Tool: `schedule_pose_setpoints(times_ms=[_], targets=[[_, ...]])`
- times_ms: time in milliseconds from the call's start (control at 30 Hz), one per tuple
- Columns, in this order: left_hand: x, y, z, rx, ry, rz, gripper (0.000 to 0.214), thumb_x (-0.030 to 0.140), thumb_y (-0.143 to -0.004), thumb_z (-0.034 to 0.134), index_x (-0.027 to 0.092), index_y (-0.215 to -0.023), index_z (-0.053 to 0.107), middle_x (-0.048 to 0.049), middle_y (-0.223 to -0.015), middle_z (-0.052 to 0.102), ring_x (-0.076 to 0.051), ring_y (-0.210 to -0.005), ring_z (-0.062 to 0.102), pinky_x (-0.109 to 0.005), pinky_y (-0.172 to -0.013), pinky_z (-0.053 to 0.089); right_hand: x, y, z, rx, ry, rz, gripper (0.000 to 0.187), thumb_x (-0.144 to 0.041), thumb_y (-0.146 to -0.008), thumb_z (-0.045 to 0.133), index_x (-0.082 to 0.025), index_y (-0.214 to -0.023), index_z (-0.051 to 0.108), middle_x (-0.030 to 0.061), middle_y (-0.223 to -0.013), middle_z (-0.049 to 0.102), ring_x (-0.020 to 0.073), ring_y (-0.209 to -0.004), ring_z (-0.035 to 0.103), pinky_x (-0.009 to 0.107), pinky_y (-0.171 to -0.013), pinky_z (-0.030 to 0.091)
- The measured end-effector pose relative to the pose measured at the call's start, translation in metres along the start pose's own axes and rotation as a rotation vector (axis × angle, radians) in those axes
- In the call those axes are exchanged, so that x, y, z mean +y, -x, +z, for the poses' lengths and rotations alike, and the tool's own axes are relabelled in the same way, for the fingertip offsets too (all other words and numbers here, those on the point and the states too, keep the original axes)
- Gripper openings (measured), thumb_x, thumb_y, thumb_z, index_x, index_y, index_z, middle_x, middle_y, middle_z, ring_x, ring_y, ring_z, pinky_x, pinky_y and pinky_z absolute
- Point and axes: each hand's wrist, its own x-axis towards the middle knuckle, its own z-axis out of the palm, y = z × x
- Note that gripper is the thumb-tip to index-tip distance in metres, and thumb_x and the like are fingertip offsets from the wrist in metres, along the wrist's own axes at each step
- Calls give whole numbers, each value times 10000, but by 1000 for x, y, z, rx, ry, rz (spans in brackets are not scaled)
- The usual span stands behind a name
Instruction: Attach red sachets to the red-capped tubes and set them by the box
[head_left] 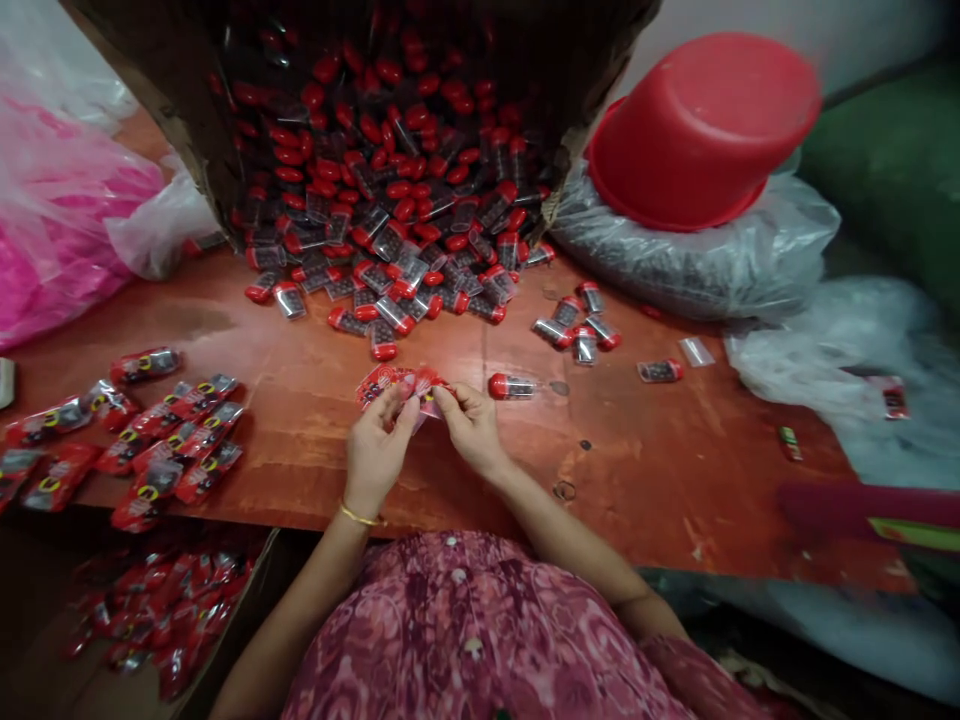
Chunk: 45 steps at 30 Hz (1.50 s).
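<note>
My left hand (381, 445) and my right hand (471, 425) meet over the table's middle. Between them is a red printed plastic packet (426, 382), pinched by the fingertips of both hands. More red printed packets (379, 378) lie flat just beyond my left fingers. Close to my right hand, a small clear bottle with a red cap (513, 386) lies on its side, dark pieces inside. Farther back, a heap of similar red-capped bottles (405, 270) spills from a tipped cardboard box (169, 85).
Filled red packets (180, 430) lie at left, above an open carton (259, 580) holding more. A few loose bottles (585, 345) sit right of the heap. An upturned red bucket (705, 130) rests on a filled plastic bag (690, 260). A pink-filled bag (60, 220) stands far left.
</note>
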Motion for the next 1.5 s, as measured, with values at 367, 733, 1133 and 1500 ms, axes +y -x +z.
schedule_pose_setpoints(times_ms=[367, 733, 1133, 1500], targets=[[6, -4, 19, -61, 511, -309, 346, 361, -437, 838, 134, -609, 642, 13, -609, 650, -85, -597, 581, -199, -615, 462, 10, 8, -26, 0, 174, -98, 297, -406, -860, 419, -187, -756, 590, 21, -708, 599, 163, -699, 541, 288, -679, 438], [11, -13, 18, -89, 623, -477, 266, 285, -552, 795, 160, -722, 634, 29, -627, 664, -86, -557, 592, -205, -574, 446, 52, 2, -121, 88, 738, -119, 259, -446, -767, 582, -189, -760, 552, 75, -823, 622, 217, -779, 541, 389, -739, 445], [9, -3, 25, -123, 530, -410, 342, 379, -493, 805, 145, -630, 597, 15, -626, 645, -84, -572, 587, -205, -605, 457, -10, 38, -62, -128, 1, 194, 295, -453, -699, 655, -185, -783, 560, -43, -588, 505, 72, -450, 424, 195, -390, 372], [5, -2, 24, -181, 436, -197, 316, 385, -572, 765, 136, -600, 574, 32, -572, 600, -65, -539, 530, -200, -595, 428, -3, 39, -54, -3, -4, 201, 287, -447, -703, 634, -183, -785, 558, -47, -576, 522, 64, -416, 429, 202, -405, 364]])
